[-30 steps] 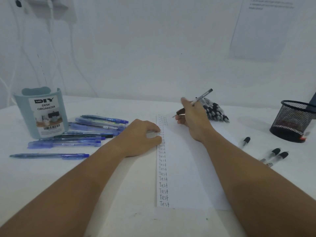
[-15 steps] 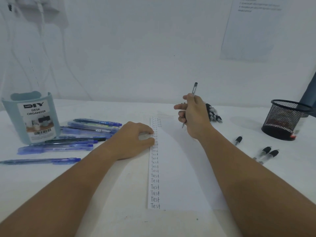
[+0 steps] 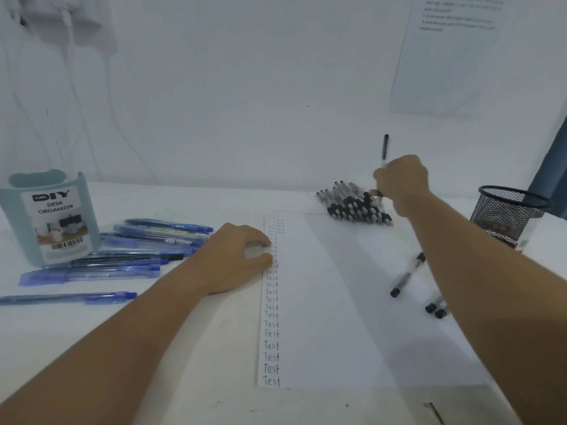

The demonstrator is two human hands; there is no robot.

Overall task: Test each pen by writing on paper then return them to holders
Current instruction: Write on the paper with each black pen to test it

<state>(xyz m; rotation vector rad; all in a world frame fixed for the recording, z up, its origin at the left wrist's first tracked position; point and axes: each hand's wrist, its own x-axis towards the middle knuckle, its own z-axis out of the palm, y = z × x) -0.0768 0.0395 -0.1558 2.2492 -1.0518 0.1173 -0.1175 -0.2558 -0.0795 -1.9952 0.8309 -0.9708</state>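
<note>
Right hand (image 3: 400, 182), right of centre in the upper half of the frame, grips a black-capped pen (image 3: 384, 148) upright, fingers curled round the lower barrel; the pen's top end stands clear above the knuckles. The hand sits directly over the stacked pile of black pens (image 3: 356, 205), at its far right edge (contact with the pile: cannot tell, blur).

Left hand (image 3: 236, 259), centre-left, rests on the left margin of the paper (image 3: 322, 302), fingers loosely curled, tips pressing the sheet, holding nothing.

Paper carries a column of "Test" entries down its left edge, with a second short column started at top.

Holders: teal desk organizer (image 3: 50, 219) at left edge, blue pens (image 3: 147, 243) lying loose just beside it; mesh cup (image 3: 509, 214) at right edge, three black pens (image 3: 408, 276) lying loose near it, partly behind the forearm.

Risks, as judged:
- Pile looks loosely stacked; a knuckle brush would roll pens onto the paper.
- Tested and untested black pens look identical; setting this one on the pile would mix them.
- Right forearm passes above the loose pens; a low sweep could scatter them.
- Lifting the left hand could let the sheet shift.
</note>
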